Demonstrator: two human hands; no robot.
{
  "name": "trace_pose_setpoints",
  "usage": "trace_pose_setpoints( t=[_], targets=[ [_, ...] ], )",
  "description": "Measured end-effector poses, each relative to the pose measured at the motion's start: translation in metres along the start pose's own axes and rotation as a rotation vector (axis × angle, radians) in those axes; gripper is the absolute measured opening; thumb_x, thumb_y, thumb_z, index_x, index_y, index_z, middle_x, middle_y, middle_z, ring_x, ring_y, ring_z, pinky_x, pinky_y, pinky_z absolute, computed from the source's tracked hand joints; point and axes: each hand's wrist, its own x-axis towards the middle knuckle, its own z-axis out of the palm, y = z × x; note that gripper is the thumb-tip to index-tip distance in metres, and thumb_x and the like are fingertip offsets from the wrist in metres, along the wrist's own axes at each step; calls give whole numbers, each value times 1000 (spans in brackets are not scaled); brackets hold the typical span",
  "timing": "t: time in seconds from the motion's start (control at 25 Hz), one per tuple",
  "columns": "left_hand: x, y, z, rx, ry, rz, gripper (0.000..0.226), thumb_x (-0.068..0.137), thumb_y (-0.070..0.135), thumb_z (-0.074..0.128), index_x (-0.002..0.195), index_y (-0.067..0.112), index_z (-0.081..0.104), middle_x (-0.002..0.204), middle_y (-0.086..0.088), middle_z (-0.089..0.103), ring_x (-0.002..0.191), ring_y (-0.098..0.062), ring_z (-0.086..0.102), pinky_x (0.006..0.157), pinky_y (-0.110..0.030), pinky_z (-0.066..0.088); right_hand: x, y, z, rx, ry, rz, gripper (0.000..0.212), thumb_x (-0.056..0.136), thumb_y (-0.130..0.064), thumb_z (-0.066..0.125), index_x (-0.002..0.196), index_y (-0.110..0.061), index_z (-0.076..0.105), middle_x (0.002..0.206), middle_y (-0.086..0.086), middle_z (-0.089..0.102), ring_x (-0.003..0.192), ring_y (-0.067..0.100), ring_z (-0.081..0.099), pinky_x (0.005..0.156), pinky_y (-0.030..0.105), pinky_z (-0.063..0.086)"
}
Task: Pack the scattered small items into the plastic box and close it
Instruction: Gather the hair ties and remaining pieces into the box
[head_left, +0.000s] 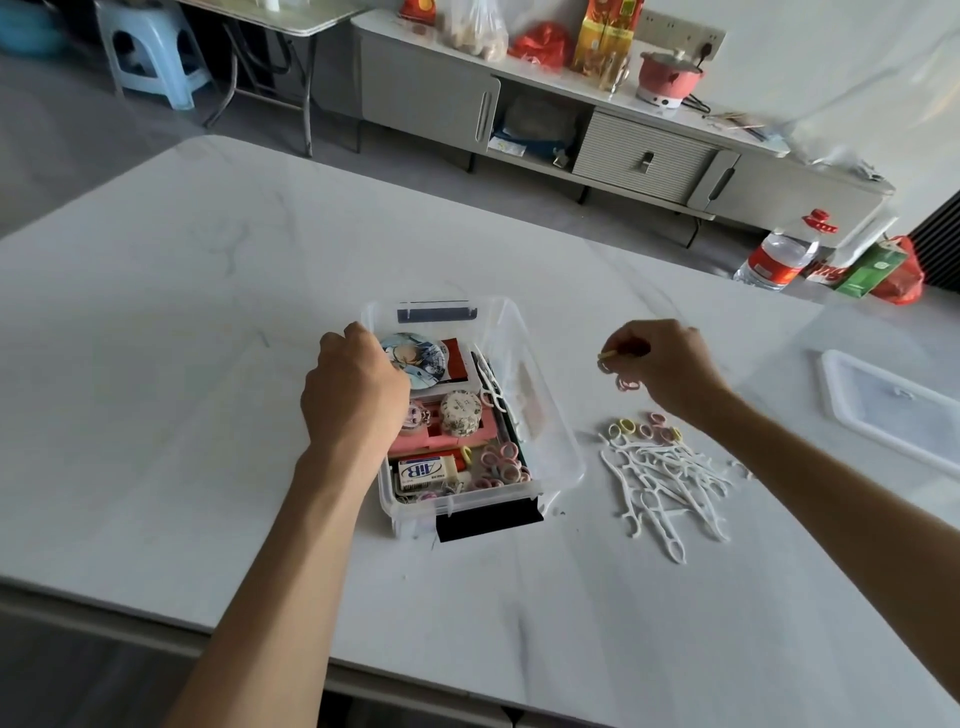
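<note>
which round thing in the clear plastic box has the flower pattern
The small cream round tin mid-box; the larger round badge behind it shows a cartoon picture instead.

Box (550, 415) left of floss picks (665, 483)

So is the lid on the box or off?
Off. The plastic box stands open, its things showing from above, and the lid lies flat on the table, away to its right.

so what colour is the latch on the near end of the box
Black; the latch shows best in the head view.
</note>
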Motion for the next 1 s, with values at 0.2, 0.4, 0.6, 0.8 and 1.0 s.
trace_pose_setpoints(
  t=[0.2,0.4,0.6,0.8,1.0],
  targets=[
    [-1,1,-2,-6,-3,-8,24,94,8,45,115,-2,50,115,-22,54,102,-41,56,70,-36,34,-39,-77,-2,-38,-376,-284,15,78,-15,77,78,-28,71,68,-14,71,57,-1,67,59,8,50],
    [-4,1,-2,4,7,4,24,95,9,46,116,-2,49,116,-22,53,102,-41,56,71,-37,34,-57,-95,39,-270,-672,-416,16,87,-21,69,102,-20,72,98,-6,71,86,5,66,81,21,53],
    [-3,2,-1,-6,-6,-17,26,95,9,45,119,-2,48,118,-22,51,105,-42,55,72,-37,33,-42,-69,20,-62,-259,-385,20,89,-13,65,97,-30,74,90,-20,72,80,-11,64,78,7,49],
    [-6,3,-1,2,-1,-14,26,95,9,45,119,-1,48,120,-22,51,105,-43,55,73,-37,33,-21,28,0,-329,-62,178,22,85,-29,67,107,-24,68,96,2,68,93,23,64,88,37,49],
    [-4,3,0,3,13,-18,28,95,9,46,120,-2,48,121,-23,52,107,-43,55,73,-36,31,-19,73,22,-388,-207,299,35,80,-38,72,111,-26,63,105,11,61,99,26,53,80,32,44]
  ],
)
